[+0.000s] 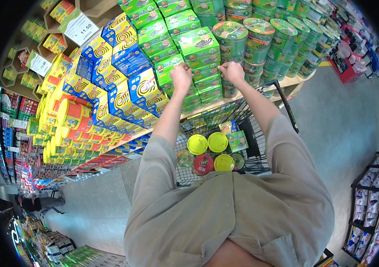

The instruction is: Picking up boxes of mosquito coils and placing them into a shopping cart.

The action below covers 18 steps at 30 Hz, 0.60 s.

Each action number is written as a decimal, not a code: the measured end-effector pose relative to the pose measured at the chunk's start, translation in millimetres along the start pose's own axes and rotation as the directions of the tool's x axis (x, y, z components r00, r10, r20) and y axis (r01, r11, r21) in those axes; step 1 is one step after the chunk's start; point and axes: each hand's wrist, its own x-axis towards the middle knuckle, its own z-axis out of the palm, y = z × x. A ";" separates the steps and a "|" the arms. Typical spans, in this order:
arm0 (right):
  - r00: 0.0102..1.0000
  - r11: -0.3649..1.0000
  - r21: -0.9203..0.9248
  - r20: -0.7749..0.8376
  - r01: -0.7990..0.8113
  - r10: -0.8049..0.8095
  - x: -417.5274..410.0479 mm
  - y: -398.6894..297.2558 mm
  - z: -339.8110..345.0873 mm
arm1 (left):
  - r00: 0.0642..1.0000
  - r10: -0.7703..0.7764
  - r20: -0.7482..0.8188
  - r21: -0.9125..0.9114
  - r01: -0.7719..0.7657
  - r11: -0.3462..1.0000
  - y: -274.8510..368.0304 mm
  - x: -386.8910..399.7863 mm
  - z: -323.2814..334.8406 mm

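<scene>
My left hand (181, 77) is at a stack of green mosquito coil boxes (203, 45), its fingers curled near the left column. On the other side of that stack is my right hand (232, 72), fingers bent, in front of round green tubs of coils (231, 36). Whether either hand grips a box cannot be told. Blue and yellow coil boxes (122, 96) are stacked to the left. Below my arms, a wire shopping cart (189, 128) holds several round tubs with yellow lids (197, 144), a red-lidded tub (203, 164) and a small green box (238, 141).
Yellow and red tubs (72, 113) crowd the display's left part, near price signs (80, 27). The display's wooden edge (209, 106) runs beside the cart. Grey floor (333, 126) shows at right, with a black rack (366, 207) beyond. A person (39, 203) is far left.
</scene>
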 end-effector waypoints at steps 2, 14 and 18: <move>0.999 0.999 0.047 -0.025 0.024 -0.023 -6.8 7.1 10.4 | 0.986 0.141 -0.085 0.088 -0.133 0.987 -7.0 -4.9 1.2; 0.932 0.998 -0.021 0.359 0.065 -0.053 -231.9 226.8 107.0 | 0.849 -0.079 0.522 0.121 0.018 0.992 -161.0 -296.9 15.5; 0.892 0.985 -0.164 0.436 -0.050 0.117 -327.7 281.7 92.7 | 0.689 -0.488 0.536 0.381 0.318 0.868 -239.0 -434.4 -28.6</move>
